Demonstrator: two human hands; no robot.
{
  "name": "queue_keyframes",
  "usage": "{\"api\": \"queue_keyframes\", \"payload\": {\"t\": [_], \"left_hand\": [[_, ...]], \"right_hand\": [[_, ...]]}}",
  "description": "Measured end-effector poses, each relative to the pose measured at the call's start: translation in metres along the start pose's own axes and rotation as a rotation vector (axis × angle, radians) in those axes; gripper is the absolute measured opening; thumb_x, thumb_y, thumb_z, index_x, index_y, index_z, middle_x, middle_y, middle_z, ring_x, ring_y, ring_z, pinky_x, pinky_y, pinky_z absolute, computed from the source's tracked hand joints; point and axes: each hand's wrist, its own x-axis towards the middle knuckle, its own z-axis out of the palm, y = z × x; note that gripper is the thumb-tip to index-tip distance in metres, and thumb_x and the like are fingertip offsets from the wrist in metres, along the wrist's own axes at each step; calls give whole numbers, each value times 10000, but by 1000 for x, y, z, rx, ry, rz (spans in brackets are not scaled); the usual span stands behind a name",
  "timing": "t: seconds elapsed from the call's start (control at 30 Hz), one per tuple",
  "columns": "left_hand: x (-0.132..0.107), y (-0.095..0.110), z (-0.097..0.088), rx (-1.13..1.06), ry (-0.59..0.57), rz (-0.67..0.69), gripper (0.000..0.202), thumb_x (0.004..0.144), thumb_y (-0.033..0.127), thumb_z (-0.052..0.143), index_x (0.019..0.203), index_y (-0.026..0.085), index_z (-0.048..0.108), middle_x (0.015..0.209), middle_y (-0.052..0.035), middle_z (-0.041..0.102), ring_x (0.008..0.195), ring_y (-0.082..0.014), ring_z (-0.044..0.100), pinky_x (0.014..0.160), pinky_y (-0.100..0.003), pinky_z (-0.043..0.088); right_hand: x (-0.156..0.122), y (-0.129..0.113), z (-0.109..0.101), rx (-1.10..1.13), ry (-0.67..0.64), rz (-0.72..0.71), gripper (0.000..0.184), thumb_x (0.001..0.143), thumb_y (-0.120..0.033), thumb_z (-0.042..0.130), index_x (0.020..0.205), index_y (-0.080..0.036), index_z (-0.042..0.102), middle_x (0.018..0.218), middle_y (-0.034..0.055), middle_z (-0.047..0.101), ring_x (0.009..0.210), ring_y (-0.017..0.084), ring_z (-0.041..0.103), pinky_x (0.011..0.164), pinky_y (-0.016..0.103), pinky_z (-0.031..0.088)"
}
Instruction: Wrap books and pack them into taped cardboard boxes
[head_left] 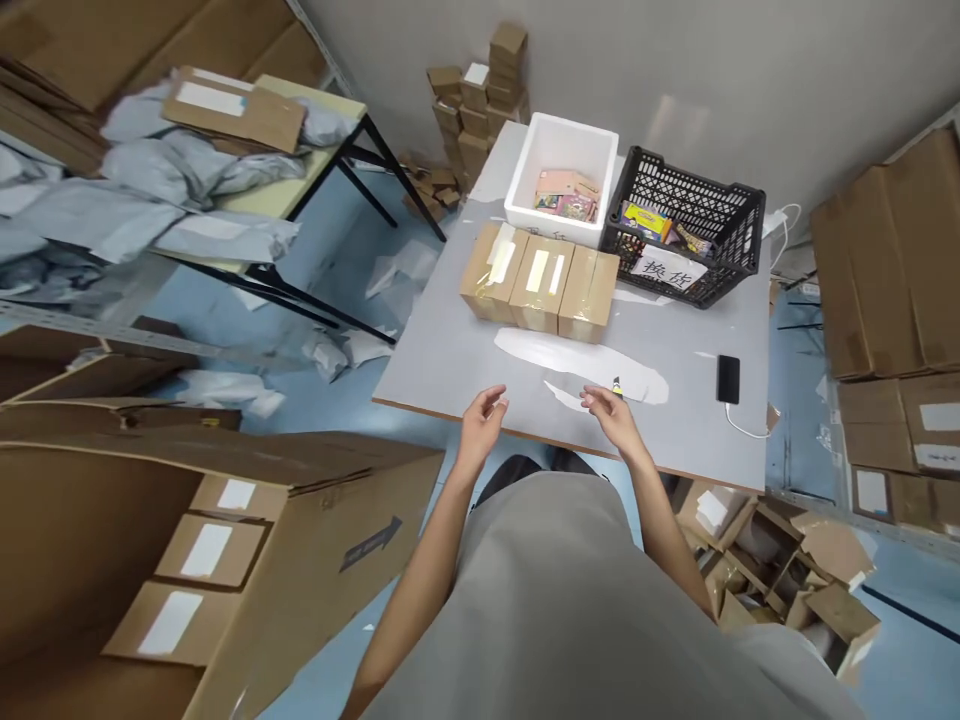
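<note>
Over the near edge of the grey table (690,430) hover both of my hands, apart from each other. My left hand (481,425) has its fingers loosely spread and holds nothing. My right hand (611,415) is also empty, its fingers apart, close to a yellow and black box cutter (617,385) that it partly hides. Three taped cardboard boxes (536,285) stand side by side beyond my hands, with white labels on some. Between them and me lies a white patch (577,360) on the tabletop.
Behind the boxes are a white foam bin (517,205) and a black crate (735,240), both holding small colourful packets. A phone (727,379) with a cable lies right. A large carton (337,540) stands left; opened boxes (787,570) lie below right. Grey parcels (172,190) cover another table.
</note>
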Motion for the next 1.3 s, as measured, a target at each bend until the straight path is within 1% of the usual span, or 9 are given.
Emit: {"api": "queue_keyframes", "payload": {"t": [0.13,0.3,0.5,0.63,0.77,0.9,1.03,1.17,1.3], "left_hand": [[42,2,-10,94,88,33,536,968,485,752,1440,233,707,1615,-180,676,1573,-371,595,1330,-590,466],[120,18,-19,278,134,188,962,997,668,722,1753,159,415,1851,-239,361,1770,-392,273,1456,-570,229],[243,72,-5,484,-6,275,1213,979,726,720,1837,72,167,1922,-269,-4,1802,-431,-98,1453,-633,39],[291,95,18,648,-123,221,1289,936,763,731,1854,98,116,1917,-238,-135,1779,-459,-182,1429,-666,-44],[303,86,28,735,-177,121,1362,894,821,720,1853,93,85,1911,-248,-150,1769,-460,-213,1418,-671,-76],[312,79,23,728,-130,36,1421,874,858,703,1835,42,47,1904,-284,-134,1783,-462,-162,1436,-630,-49],[328,85,11,629,6,-110,1472,778,651,900,1811,18,65,1885,-363,73,1797,-482,14,1444,-629,29],[330,83,-22,448,101,-81,1432,701,466,969,1798,47,149,1761,-395,348,1711,-517,313,1416,-683,147],[296,65,-83,440,112,111,1439,639,430,1006,1795,114,211,1747,-341,398,1686,-530,350,1410,-710,185]], "right_hand": [[40,-10,26,-51,-10,-52,566,920,-681,788,1277,-241,814,1449,152,804,1287,333,787,1188,547,605],[62,-23,60,-101,8,-61,517,949,-638,773,1303,-264,814,1482,127,788,1339,322,762,1141,510,639],[54,-36,113,-99,177,-52,553,944,-669,759,1306,-253,811,1464,142,796,1286,328,786,1107,511,657],[40,-41,146,-83,296,-17,604,918,-706,776,1301,-240,811,1441,167,806,1293,353,789,1133,550,645],[25,-41,168,-68,398,34,663,892,-769,786,1286,-237,815,1421,180,817,1337,372,779,1194,578,610],[18,-40,185,-33,476,86,707,853,-815,806,1264,-239,815,1404,181,827,1392,384,757,1241,592,577],[23,-44,197,-44,445,100,684,842,-812,821,1229,-249,823,1361,163,848,1371,377,773,1245,591,574],[36,-53,197,-74,380,57,642,867,-783,820,1223,-248,828,1344,150,855,1345,362,788,1236,574,585],[49,-57,181,-102,370,-2,627,891,-773,799,1228,-245,832,1347,144,851,1325,348,792,1226,554,594]]}}
